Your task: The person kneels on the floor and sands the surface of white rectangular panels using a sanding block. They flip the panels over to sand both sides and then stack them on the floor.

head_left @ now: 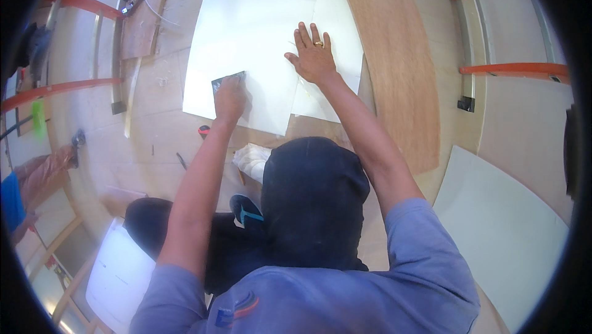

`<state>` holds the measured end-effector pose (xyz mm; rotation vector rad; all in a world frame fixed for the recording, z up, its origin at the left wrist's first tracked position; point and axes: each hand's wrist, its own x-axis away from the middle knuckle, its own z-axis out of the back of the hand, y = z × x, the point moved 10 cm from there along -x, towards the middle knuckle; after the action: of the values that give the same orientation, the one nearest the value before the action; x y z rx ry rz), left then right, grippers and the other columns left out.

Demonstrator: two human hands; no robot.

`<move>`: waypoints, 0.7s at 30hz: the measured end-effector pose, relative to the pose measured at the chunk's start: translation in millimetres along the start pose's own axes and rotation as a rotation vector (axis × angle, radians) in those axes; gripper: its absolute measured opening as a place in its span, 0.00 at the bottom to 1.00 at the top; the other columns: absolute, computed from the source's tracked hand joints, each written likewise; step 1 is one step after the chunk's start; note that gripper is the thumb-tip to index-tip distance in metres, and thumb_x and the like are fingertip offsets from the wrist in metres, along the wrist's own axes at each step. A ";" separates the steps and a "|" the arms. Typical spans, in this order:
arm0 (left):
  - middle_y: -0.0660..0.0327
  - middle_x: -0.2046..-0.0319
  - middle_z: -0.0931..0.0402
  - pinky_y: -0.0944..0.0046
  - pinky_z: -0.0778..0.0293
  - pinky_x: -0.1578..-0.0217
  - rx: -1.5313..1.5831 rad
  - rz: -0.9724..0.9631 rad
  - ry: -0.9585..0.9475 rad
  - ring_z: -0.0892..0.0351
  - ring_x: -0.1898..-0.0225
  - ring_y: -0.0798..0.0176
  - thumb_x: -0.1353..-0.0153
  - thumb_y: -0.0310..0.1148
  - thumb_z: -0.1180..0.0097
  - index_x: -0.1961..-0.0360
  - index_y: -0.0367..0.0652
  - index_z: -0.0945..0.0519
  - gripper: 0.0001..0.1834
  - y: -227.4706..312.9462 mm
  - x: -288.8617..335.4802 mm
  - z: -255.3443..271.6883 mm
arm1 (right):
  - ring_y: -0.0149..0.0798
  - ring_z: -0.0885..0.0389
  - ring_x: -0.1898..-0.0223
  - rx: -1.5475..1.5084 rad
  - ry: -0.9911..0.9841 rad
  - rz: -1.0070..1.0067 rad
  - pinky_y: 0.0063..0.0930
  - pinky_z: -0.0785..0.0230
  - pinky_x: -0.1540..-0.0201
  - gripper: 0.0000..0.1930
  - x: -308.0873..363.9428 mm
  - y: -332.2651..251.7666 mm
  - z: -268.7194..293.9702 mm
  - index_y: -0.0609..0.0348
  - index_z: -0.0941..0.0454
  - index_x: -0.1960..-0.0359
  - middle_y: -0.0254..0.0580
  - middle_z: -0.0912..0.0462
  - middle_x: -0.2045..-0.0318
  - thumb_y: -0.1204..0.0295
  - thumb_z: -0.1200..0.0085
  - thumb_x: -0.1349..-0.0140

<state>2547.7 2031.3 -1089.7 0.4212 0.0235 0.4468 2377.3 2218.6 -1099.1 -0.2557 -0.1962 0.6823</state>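
My left hand (230,96) is closed on a dark flat rectangular piece (217,85), pressed against a white sheet (250,32). Whether that piece is a spreader or a pad, I cannot tell. Fingers spread and palm down, my right hand (313,56) rests on the white sheets farther right, with a ring on one finger. The sheets overlap, and their near edges lie at an angle above the floor boards.
Brown plywood (398,69) runs along the right of the sheets. Orange-and-metal ladders lie at the left (80,1) and right (518,70). A white panel (502,229) is at lower right. A red-and-black tool (204,131) and crumpled white material (251,160) lie nearby. Another person's leg (46,170) shows far left.
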 end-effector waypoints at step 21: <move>0.50 0.54 0.18 0.44 0.18 0.60 -0.009 -0.282 -0.159 0.13 0.61 0.44 0.35 0.28 0.47 0.57 0.41 0.19 0.08 157.7 -23.7 -76.9 | 0.52 0.64 0.16 0.009 -0.228 0.048 0.75 0.70 0.23 0.58 12.6 45.6 -5.3 0.39 0.49 0.18 0.30 0.58 0.16 0.39 0.31 0.46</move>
<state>2452.2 2180.1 -1098.5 0.4360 -0.0720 0.1346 2361.2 2259.9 -1116.4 -0.1738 -0.4053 0.7592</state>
